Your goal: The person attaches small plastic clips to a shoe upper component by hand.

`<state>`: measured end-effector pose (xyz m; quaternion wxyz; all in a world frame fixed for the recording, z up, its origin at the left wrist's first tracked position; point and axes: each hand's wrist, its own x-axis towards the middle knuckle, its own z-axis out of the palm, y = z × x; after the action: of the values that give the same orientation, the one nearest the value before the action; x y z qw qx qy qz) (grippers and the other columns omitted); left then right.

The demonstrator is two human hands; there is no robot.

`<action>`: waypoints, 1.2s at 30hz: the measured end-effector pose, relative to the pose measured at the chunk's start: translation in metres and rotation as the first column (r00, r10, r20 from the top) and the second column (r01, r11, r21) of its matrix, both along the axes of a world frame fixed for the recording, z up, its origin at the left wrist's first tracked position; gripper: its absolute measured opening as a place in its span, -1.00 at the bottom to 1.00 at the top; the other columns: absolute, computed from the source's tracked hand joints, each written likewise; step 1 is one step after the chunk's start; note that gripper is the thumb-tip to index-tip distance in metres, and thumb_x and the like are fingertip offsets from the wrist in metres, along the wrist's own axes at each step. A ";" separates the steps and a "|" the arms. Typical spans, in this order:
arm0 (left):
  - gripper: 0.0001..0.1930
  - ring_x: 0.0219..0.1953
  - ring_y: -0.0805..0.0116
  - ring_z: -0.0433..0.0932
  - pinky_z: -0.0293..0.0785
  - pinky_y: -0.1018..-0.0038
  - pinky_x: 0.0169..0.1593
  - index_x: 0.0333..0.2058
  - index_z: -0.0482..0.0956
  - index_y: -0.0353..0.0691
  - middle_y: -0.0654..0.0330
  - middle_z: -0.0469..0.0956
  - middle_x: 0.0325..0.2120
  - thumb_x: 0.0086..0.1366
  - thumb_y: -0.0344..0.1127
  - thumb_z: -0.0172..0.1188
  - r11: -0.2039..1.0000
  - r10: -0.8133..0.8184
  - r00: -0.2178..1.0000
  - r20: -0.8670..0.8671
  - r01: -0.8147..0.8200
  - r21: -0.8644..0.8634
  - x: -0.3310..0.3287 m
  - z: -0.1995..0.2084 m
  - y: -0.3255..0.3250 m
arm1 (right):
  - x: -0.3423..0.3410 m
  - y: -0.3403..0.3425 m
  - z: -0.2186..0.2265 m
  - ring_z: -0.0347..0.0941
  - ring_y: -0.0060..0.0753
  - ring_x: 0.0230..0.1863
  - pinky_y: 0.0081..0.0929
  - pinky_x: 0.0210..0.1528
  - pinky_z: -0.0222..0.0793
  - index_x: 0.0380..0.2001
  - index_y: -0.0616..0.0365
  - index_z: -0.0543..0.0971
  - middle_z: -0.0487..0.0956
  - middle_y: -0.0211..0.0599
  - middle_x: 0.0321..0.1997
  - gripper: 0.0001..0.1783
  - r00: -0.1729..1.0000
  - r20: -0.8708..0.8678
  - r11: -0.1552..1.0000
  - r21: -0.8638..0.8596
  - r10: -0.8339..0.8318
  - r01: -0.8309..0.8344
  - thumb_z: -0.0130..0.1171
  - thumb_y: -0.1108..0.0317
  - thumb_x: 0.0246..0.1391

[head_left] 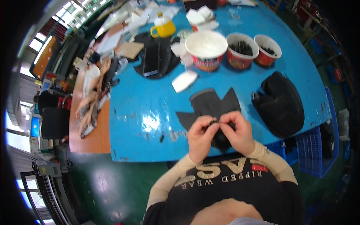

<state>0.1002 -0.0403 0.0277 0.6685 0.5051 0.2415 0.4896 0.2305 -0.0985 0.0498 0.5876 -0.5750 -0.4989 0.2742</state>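
Close together above the near edge of the blue table, my left hand and my right hand pinch a small black piece between their thumbs and fingertips. Its exact kind is too small to make out. Under and just beyond my hands lies a cut piece of black material with pointed flaps spread outward. Part of it is hidden by my fingers. A bulky, dark, folded black bundle rests on the table to the right of my right hand.
Beyond my hands stand a large white-lidded tub and two red tubs of small black pieces. A phone, a white pad and a yellow mug lie farther left. A blue crate stands at the right.
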 end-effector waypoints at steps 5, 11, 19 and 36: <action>-0.89 -0.21 0.57 0.41 0.36 0.62 -0.12 -0.28 0.50 -0.31 0.26 0.44 -0.25 0.23 -0.55 0.22 0.990 -0.135 0.989 0.056 0.137 -0.037 -0.003 -0.001 -0.001 | 0.010 -0.003 -0.011 0.41 -0.69 -0.23 -0.69 -0.19 0.37 -0.25 0.19 0.37 0.48 -0.43 -0.25 -0.83 0.841 -0.510 0.959 -0.095 0.182 -0.266 0.14 0.55 0.14; -0.75 -0.15 0.50 0.45 0.39 0.60 -0.08 -0.13 0.53 -0.38 0.17 0.45 -0.19 0.20 -0.62 0.22 0.945 -0.311 0.939 -0.149 0.322 0.052 -0.023 0.001 -0.002 | 0.022 -0.021 -0.002 0.37 -0.75 -0.22 -0.74 -0.17 0.34 -0.29 0.12 0.31 0.46 -0.46 -0.24 -0.79 0.790 -0.539 0.911 -0.095 0.291 -0.400 0.16 0.54 0.15; -0.78 -0.21 0.48 0.47 0.41 0.60 -0.16 -0.22 0.52 -0.38 0.16 0.48 -0.24 0.11 -0.64 0.23 0.947 -0.177 0.935 -0.307 0.247 0.204 -0.029 -0.008 -0.004 | 0.022 -0.022 -0.007 0.37 -0.75 -0.24 -0.73 -0.19 0.32 -0.32 0.06 0.32 0.49 -0.44 -0.23 -0.77 0.538 -0.818 0.860 -0.113 0.204 -0.498 0.16 0.56 0.13; -0.71 -0.29 0.21 0.50 0.38 0.33 -0.21 -0.28 0.56 -0.24 0.19 0.56 -0.38 -0.06 -0.54 0.30 0.645 0.316 0.734 -0.601 0.298 0.704 -0.021 0.000 0.004 | 0.056 0.042 -0.019 0.42 -0.08 -0.37 -0.26 -0.32 0.34 -0.40 0.17 0.35 0.47 -0.25 -0.46 -0.80 0.732 0.641 0.966 -0.063 0.232 -0.251 0.15 0.57 -0.08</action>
<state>0.0792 -0.0361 0.0278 0.2515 0.8783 0.2407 0.3279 0.2869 -0.0564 0.0309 0.3483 -0.5559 -0.7439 0.1275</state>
